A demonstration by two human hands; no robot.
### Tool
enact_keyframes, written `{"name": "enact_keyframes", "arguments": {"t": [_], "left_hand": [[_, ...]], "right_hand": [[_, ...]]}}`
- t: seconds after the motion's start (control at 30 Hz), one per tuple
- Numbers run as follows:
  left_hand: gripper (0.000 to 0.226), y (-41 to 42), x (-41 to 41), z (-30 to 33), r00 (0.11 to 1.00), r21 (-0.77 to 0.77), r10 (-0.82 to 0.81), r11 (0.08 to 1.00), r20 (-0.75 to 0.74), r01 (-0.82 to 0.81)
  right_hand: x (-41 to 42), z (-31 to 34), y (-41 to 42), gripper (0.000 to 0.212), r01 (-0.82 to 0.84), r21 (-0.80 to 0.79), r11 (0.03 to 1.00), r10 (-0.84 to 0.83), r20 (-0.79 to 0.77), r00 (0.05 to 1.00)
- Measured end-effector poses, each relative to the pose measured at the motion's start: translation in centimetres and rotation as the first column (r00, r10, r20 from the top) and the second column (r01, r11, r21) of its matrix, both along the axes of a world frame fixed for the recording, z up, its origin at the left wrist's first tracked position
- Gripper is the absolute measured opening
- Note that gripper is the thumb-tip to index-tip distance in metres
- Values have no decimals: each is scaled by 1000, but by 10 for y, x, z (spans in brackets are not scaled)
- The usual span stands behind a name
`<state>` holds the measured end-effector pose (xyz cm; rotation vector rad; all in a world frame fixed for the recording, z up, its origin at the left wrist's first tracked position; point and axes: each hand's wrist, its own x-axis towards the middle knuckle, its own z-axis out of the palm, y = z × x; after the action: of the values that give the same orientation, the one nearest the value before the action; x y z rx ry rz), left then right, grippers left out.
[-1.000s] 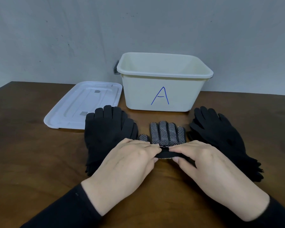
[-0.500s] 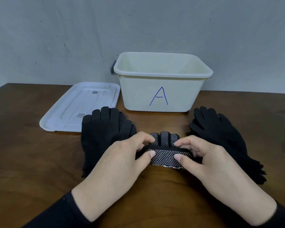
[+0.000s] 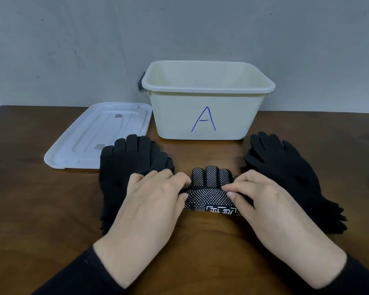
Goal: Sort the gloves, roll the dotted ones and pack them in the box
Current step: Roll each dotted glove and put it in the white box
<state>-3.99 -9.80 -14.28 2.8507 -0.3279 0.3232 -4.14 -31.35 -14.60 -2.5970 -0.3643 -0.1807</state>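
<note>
Worktop [image 3: 30,209], dark brown wood, carries every item listed here, with a grey wall behind it. Item one, dotted gloves [image 3: 211,194]: black with white dots, partly rolled into a bundle at the centre of the worktop just in front of you; the rolled part lies toward you and shows a white printed label on its near edge, while the dotted fingertips still lie flat, pointing away toward the box. Your left hand [image 3: 149,201] grips the left end of the roll, thumb on the near side and fingers curled over the top; your right hand [image 3: 262,203] grips the right end in the same way, so both sets of fingers are clamped on the bundle. Both wrists wear black sleeves. Item two, cream box [image 3: 207,107]: open-topped, marked with a blue letter A on its front wall, standing at the back of the worktop directly beyond the roll; what it holds cannot be told from this angle. Item three, white lid [image 3: 98,135]: lying flat to the left of the box. Item four, left pile of plain black gloves [image 3: 126,165]: beside your left hand, overlapping the lid's near corner. Item five, right pile of plain black gloves [image 3: 285,173]: beside your right hand.
</note>
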Motion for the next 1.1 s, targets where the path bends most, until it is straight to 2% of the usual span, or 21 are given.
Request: {"name": "enact_keyframes", "arguments": {"t": [0.07,0.13,0.2,0.27,0.37,0.47,0.53,0.77,0.87,0.97,1.1], "left_hand": [[28,3,0,-1,991,-21,-61,998,116,64],[31,1,-1,-2,953,-21,-195,978,232,205],[38,-4,-2,-7,925,-1,-307,949,225,315],[45,-9,-1,-17,924,42,-351,936,151,349],[48,-8,1,-21,932,66,-355,934,66,351],[50,-5,0,-15,931,96,-362,930,50,356],[47,-6,-1,-14,940,111,-337,937,47,330],[42,-11,2,-13,956,138,-276,955,96,262],[46,-10,2,-9,960,84,-261,964,100,253],[41,-11,0,-4,954,52,-270,963,127,266],[39,-9,-9,5,960,-12,-263,964,97,266]], "right_hand": [[1,-1,0,27,-9,-30,1000,9,23,1000],[2,-2,0,25,-24,-31,999,26,50,998],[3,-5,-1,23,-36,-23,999,38,79,996],[2,-4,-2,22,-49,-28,998,52,122,991],[-2,3,-5,27,-126,-41,991,131,159,979],[-6,7,-7,41,-260,-118,958,270,76,960],[-5,4,-9,45,-290,-160,944,299,35,954],[-1,-2,1,43,-228,-124,966,240,96,966],[0,1,4,35,-190,-110,976,204,139,969],[0,4,1,31,-173,-98,980,188,165,968],[-9,18,-7,33,-165,64,984,165,4,986]]}}
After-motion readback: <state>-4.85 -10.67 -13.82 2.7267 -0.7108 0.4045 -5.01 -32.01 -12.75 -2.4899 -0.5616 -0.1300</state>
